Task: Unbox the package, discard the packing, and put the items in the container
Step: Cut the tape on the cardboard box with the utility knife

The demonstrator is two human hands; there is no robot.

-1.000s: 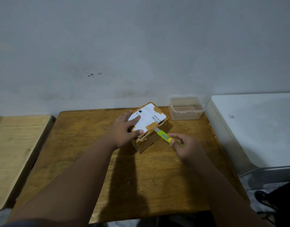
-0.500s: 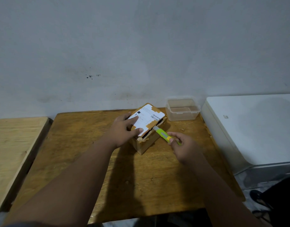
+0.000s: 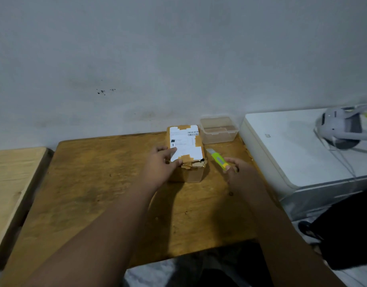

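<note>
Background stuff around the brown wooden table (image 3: 85, 183)

The tabletop's scuffed, and the grey wall (image 3: 178, 59) right behind it has a little cluster of dark specks (image 3: 101, 91). Just beside the table on the left is a paler wooden surface (image 3: 10, 179). On the right there's a white boxy unit (image 3: 292, 154) with a blurry grey-and-white gadget (image 3: 340, 131) on top and thin cables (image 3: 344, 160) trailing off it. Down low on the right, something black (image 3: 348, 228), too dark to make out, next to a dark sandal (image 3: 308, 229).

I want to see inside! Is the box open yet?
Shut: the cardboard box has its labelled top taped flat; only the near edge is torn.
</note>
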